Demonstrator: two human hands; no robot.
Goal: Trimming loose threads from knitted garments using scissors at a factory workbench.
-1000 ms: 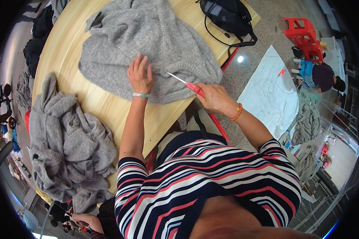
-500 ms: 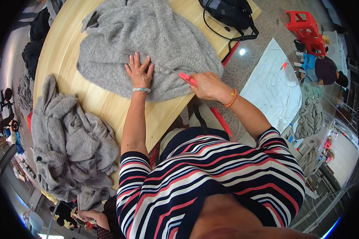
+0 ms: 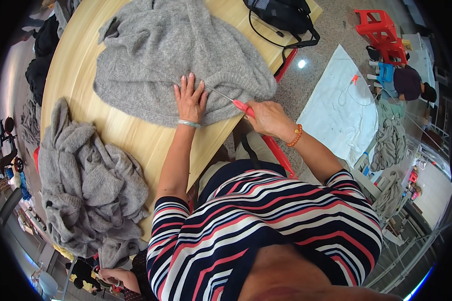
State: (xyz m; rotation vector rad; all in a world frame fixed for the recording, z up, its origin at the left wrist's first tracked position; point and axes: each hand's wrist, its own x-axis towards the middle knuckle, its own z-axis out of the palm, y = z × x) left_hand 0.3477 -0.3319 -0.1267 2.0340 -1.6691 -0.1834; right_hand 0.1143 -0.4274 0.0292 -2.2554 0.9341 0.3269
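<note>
A grey knitted garment (image 3: 150,55) lies spread over the wooden table (image 3: 80,95). On its near part my left hand (image 3: 190,103) rests flat, fingers stretched out and a little apart. My right hand (image 3: 270,118) is closed around a red-handled tool (image 3: 243,107) with a thin metal shaft, at the table's near right edge. The shaft points left along the ribbed part of the knit, its tip close to my left fingers. Whether the tip is in the fabric or only on it, I cannot tell.
A heap of grey knitwear (image 3: 90,185) sits at the table's left, with another person's hand (image 3: 118,276) below it. At the far right corner lies a black bag (image 3: 281,20) with straps. A white sheet (image 3: 336,110) and red stools (image 3: 376,27) are on the floor.
My left hand has slid right and slightly nearer over the garment. The right hand and its tool have shifted a little right and nearer.
</note>
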